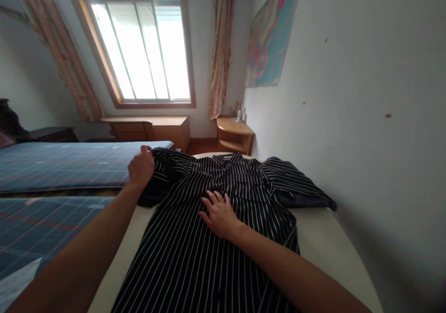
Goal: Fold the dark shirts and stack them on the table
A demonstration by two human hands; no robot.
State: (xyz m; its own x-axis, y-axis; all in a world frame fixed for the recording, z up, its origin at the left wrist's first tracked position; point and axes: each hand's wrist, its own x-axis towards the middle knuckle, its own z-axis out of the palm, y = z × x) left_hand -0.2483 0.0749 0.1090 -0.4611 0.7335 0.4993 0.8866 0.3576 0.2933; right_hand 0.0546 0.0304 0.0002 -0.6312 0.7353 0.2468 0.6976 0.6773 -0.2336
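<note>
A black shirt with white stripes (195, 238) lies spread on a pale round-edged table (324, 248), its collar at the far side. My left hand (142, 166) is closed on the end of the left sleeve, which it holds raised near the table's far left edge. Flat on the middle of the shirt front rests my right hand (220, 214), fingers spread and gripping nothing. The other sleeve (292, 178) stretches out to the right, its dark opening facing me.
Two mattresses with blue plaid covers (69, 164) stand close on the left. A wooden desk (167, 124) is under the window, and a corner shelf (235, 127) holds small white bottles. The white wall (365, 164) runs along the right.
</note>
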